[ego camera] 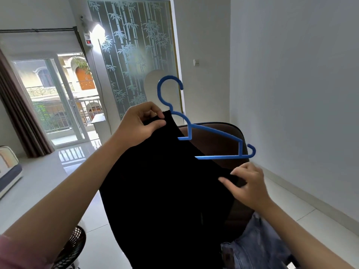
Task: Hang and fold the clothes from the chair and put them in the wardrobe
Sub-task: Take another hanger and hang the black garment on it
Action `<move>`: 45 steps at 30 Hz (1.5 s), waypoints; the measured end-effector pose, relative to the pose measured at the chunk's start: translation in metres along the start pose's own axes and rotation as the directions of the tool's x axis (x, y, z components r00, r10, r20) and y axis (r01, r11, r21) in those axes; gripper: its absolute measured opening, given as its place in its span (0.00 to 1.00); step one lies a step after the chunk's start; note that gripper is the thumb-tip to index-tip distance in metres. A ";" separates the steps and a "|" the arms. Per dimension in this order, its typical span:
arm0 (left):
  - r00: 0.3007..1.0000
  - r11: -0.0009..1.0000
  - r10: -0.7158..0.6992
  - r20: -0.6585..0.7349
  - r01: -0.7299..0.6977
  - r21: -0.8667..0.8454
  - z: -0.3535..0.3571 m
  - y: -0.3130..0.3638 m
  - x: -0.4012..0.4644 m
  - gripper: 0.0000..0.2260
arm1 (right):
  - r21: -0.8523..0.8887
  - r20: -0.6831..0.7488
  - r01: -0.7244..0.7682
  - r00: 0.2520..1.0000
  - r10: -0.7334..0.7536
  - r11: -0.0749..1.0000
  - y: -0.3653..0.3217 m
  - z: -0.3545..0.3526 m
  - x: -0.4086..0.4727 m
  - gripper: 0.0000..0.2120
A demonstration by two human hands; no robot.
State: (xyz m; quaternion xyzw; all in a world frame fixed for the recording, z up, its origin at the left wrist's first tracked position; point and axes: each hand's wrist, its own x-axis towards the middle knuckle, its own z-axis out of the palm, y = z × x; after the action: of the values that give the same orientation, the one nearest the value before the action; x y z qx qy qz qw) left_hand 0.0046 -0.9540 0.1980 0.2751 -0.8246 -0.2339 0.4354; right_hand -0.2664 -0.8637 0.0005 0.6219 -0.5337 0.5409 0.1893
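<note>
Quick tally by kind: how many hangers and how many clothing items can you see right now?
Hangers: 1, the blue hanger
Clothing items: 2, the black garment and the jeans
Total: 3

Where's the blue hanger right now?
Head view, centre: the blue hanger is held up in front of the brown chair, its left half inside the black garment pinched by the left hand.

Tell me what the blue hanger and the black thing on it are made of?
The blue hanger looks like moulded plastic: one solid colour, smooth, slightly shiny flat bars. The black garment looks like soft cloth, probably matte knit, since it drapes limply and reflects no light. Its exact fabric cannot be told.
</note>
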 end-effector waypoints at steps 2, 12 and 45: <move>0.998 1.000 -0.027 0.062 0.027 0.011 -0.006 -0.008 -0.006 0.10 | 0.062 -0.023 -0.024 0.999 0.025 0.998 0.009 -0.018 0.006 0.23; 0.956 0.994 0.019 0.291 -0.048 0.095 0.009 -0.015 -0.013 0.12 | 0.076 0.078 0.045 0.996 -0.051 0.996 0.001 -0.075 0.074 0.16; 0.998 0.997 -0.002 0.065 0.007 -0.076 -0.020 -0.043 -0.052 0.16 | 0.011 0.386 -0.233 0.898 0.211 0.972 -0.048 -0.074 0.133 0.11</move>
State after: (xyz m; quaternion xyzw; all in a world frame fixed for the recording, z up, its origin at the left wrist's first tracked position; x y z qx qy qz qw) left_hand 0.0571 -0.9548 0.1509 0.2525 -0.8280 -0.2751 0.4183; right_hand -0.2799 -0.8470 0.1586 0.6556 -0.6120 0.4423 0.0009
